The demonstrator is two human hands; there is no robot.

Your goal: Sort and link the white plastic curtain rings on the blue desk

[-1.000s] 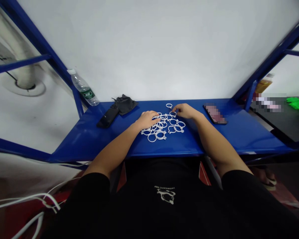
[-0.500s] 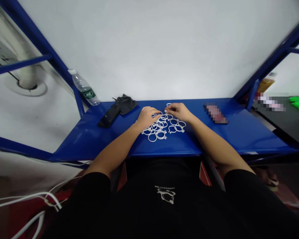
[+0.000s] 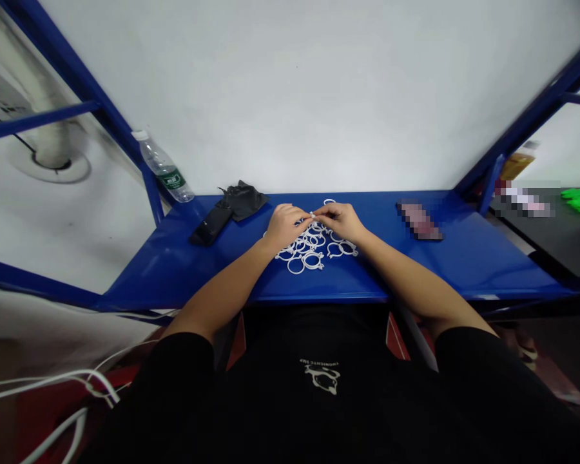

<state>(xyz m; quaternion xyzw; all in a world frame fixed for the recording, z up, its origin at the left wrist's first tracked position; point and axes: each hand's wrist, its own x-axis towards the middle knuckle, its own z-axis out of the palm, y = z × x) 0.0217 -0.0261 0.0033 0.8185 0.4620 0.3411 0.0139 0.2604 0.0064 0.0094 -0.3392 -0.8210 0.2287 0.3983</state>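
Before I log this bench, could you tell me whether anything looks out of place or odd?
Nothing looks damaged or spilled. The plastic bottle leans tilted at the shelf's back left corner, and the white rings lie in a loose heap.

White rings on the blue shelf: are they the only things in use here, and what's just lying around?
In use: white rings, left hand, right hand, meeting over one small white piece.

Lying about: water bottle, black phone, black cloth, second phone.

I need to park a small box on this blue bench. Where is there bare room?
Bare blue table lies right of the blurred phone, and at the front left, before the black phone. It is crowded mid-bench, where both hands meet over the white rings.
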